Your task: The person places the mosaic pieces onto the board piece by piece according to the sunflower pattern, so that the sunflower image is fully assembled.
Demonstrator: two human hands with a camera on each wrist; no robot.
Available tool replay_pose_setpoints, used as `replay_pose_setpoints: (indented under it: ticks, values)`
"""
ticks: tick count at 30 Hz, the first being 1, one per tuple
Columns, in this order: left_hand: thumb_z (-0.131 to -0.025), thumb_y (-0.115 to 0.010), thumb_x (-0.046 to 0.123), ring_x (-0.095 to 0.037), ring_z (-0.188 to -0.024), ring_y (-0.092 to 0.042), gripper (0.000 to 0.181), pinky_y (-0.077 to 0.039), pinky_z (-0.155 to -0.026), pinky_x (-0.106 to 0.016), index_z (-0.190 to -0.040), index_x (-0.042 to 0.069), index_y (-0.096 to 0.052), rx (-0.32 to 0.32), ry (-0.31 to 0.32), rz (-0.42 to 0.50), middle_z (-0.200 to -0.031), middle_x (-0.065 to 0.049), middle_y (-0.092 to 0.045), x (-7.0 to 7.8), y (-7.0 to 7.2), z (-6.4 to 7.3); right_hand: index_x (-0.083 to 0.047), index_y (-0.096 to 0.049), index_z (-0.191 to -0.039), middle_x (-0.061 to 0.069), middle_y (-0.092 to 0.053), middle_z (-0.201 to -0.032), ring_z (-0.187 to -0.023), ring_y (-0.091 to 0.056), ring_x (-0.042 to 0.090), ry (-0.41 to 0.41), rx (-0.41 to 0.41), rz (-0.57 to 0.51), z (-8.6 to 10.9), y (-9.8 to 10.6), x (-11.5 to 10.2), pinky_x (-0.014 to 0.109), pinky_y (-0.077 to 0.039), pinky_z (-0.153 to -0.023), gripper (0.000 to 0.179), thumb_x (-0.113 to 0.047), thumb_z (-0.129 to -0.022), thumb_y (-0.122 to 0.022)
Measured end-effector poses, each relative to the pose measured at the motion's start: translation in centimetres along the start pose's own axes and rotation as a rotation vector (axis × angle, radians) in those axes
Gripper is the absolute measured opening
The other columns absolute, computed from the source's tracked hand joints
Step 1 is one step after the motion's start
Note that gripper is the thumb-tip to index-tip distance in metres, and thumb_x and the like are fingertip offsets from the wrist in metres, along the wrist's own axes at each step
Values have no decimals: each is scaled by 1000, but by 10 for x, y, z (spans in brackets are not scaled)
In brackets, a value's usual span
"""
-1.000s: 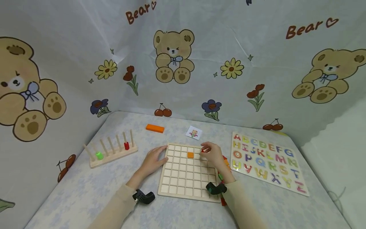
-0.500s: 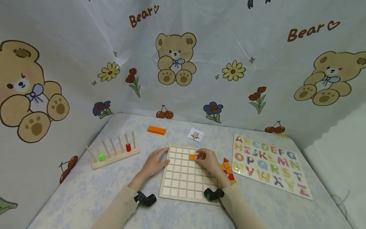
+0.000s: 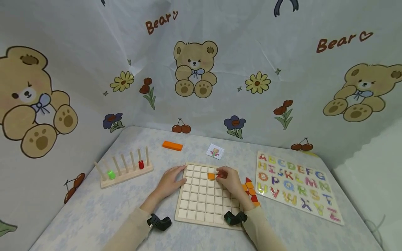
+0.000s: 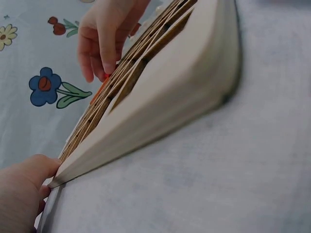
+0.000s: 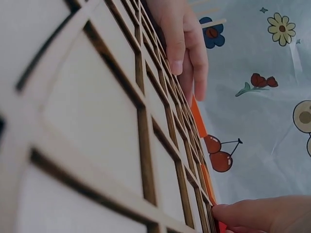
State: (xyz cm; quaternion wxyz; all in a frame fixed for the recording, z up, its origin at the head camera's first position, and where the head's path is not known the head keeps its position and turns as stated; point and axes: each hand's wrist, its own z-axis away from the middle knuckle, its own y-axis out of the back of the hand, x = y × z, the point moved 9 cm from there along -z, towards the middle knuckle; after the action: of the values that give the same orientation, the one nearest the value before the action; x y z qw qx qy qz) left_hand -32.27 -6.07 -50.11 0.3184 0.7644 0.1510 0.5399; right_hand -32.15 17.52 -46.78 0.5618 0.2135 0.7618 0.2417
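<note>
A wooden board with a grid of square recesses lies on the table between my hands. My left hand rests along its left edge, thumb and fingers touching the frame. Near the far side, my right hand pinches a small red tile, mostly hidden by the fingertips, at a recess. Just left of it, an orange square tile sits in the grid. In the right wrist view, the red tile shows under the thumb at the grid's edge.
Loose red and orange tiles lie right of the board, partly behind the right forearm. An alphabet board stands farther right. A peg rack with green and red beads is at left. Behind lie an orange block and a picture card.
My right hand has shifted slightly with the red tile, down to the recess right of the orange square. My left hand stays on the board's edge. The head view has tilted a little.
</note>
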Motion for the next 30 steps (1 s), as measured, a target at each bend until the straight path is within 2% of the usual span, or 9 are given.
replay_pose_setpoints:
  ticks: [4, 10, 14, 18, 21, 26, 30]
  values:
    - [-96, -67, 24, -36, -141, -43, 54, -30, -116, -60, -146, 11, -51, 7, 8, 6, -149, -13, -51, -2, 0, 4, 3, -71, -104, 11, -67, -85, -72, -57, 13, 14, 6, 25, 2, -2, -3, 21, -51, -65, 24, 6, -80, -76]
    - [-96, -66, 25, -36, -141, -42, 53, -30, -116, -61, -145, 11, -51, 2, 21, 7, -150, -14, -50, -4, -1, 8, 4, -71, -104, 11, -67, -86, -73, -58, 17, 22, -8, 57, 4, -4, -8, 24, -52, -66, 25, 5, -80, -77]
    - [-97, -65, 24, -37, -140, -43, 52, -29, -115, -62, -145, 10, -52, 18, 11, 13, -149, -15, -51, -2, 1, 7, 6, -70, -106, 16, -68, -89, -76, -62, 24, 14, 10, 75, 2, 9, -5, 30, -54, -67, 24, 3, -83, -75]
    - [-97, -65, 24, -38, -140, -43, 51, -29, -115, -62, -144, 9, -53, 20, 0, 25, -148, -15, -51, 0, 1, 5, 8, -68, -111, 20, -68, -92, -79, -64, 30, -104, 66, 188, 4, 37, 14, 34, -52, -64, 27, 0, -85, -72]
    - [-97, -65, 24, -37, -140, -43, 51, -29, -116, -61, -144, 9, -53, 12, -6, 14, -148, -15, -52, 1, 0, 4, 9, -67, -114, 23, -67, -94, -79, -63, 31, -214, 76, 285, 9, 58, 32, 35, -51, -60, 32, -1, -84, -71]
    - [-96, -65, 24, -37, -139, -45, 50, -30, -115, -61, -142, 7, -54, 18, -26, -3, -146, -16, -53, 2, 0, 4, 11, -64, -117, 26, -65, -96, -73, -59, 28, -293, 35, 314, 15, 77, 51, 38, -51, -59, 41, 2, -78, -70]
    - [-96, -65, 23, -39, -137, -46, 49, -31, -114, -61, -141, 6, -55, 27, -42, -4, -145, -18, -53, 5, 1, 5, 11, -64, -115, 24, -65, -93, -73, -59, 28, -319, 6, 336, 15, 83, 54, 39, -52, -61, 41, 2, -76, -72]
